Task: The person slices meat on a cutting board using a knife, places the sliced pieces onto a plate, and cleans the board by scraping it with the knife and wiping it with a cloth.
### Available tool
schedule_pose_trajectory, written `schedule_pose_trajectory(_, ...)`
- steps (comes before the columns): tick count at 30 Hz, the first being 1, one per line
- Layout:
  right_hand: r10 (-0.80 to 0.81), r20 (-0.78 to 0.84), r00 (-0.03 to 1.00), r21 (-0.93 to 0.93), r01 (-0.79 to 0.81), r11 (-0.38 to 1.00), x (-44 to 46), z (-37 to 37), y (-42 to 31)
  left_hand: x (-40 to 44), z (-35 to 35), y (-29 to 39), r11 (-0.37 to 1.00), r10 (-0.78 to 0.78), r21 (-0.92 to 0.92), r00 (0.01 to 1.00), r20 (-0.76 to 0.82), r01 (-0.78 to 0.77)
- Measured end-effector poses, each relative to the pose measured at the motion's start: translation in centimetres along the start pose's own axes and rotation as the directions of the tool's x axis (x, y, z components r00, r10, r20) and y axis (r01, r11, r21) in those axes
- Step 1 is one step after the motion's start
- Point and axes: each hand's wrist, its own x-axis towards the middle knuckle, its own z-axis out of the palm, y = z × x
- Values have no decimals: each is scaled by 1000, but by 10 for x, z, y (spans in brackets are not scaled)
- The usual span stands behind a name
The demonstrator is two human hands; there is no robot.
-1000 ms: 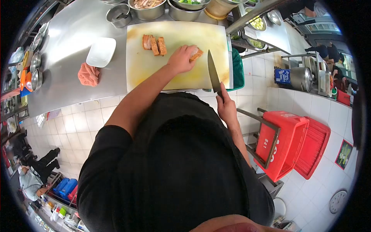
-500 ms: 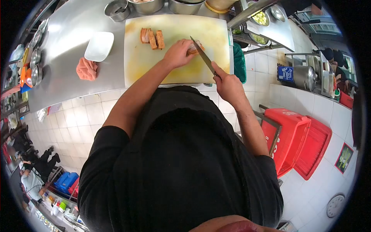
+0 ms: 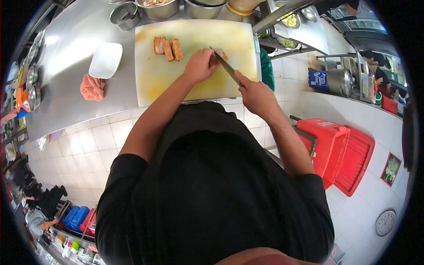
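On the cutting board (image 3: 154, 84), my left hand (image 3: 201, 65) is closed on a piece of browned meat (image 3: 224, 55). My right hand (image 3: 258, 96) grips the handle of a knife (image 3: 226, 66). Its blade slants up and left across that meat, close beside my left fingertips; how deep it sits in the meat cannot be made out. Three browned meat pieces (image 3: 168, 49) lie side by side near the board's upper left part.
Left of the board are a white dish (image 3: 106, 60) and a pink cloth (image 3: 92, 87). Metal bowls (image 3: 124, 16) line the back edge. A metal post (image 3: 276, 15) rises at the right, and a red bin (image 3: 330, 148) stands low right. Another person (image 3: 37, 221) is far left.
The right hand has brought the knife up and left from beside the board onto the held meat. My left hand still grips that piece. The whole view has shifted slightly.
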Motion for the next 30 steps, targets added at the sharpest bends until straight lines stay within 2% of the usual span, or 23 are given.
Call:
schedule_pose_trajectory(7, -54, 6, 998, -11, 55, 998, 34, 8, -3, 1, 0, -5, 997, -32, -69, 999, 25, 33)
schedule_pose_trajectory(8, -59, 0, 998, 1, 59, 998, 43, 16, -3, -1, 2, -4, 999, -33, -36, 999, -5, 33)
schedule_pose_trajectory(10, -59, -104, 993, 125, 72, 989, 64, 72, 16, -4, 2, -1, 999, -16, 36, 998, -57, 18)
schedule_pose_trajectory(11, -57, -163, 985, 180, 87, 980, 73, 95, 26, -3, 2, -3, 999, -26, 23, 999, -31, 27)
schedule_pose_trajectory(12, -113, -257, 960, 198, 167, 966, 74, 100, 26, -2, 0, -5, 999, -37, 14, 999, -11, 37)
schedule_pose_trajectory(15, -120, -226, 967, 114, 149, 982, 77, 101, 35, -13, 5, -6, 999, -41, -26, 999, -24, 41)
schedule_pose_trajectory(16, -119, -263, 957, 133, 158, 978, 75, 94, 37, -8, 1, -6, 999, -28, -33, 998, -56, 26)
schedule_pose_trajectory(18, -123, -314, 941, 170, 184, 968, 55, 78, 41, -8, -8, 2, 999, -35, 7, 999, -22, 36)
schedule_pose_trajectory(21, 47, -157, 987, 124, -28, 992, 16, 29, 30, -12, -6, 4, 1000, -19, 6, 999, -39, 20)
schedule_pose_trajectory(25, -21, -118, 993, 101, 33, 994, 0, 17, 35, -3, 0, 2, 996, 91, 19, 993, -70, -90)
schedule_pose_trajectory(28, -19, -68, 997, 18, 21, 1000, 0, 15, 30, 2, -1, 4, 999, 42, 3, 999, 34, -42)
schedule_pose_trajectory(30, -21, -46, 999, 9, 21, 1000, 4, 13, 26, 2, 3, 3, 998, 55, 34, 998, 4, -55)
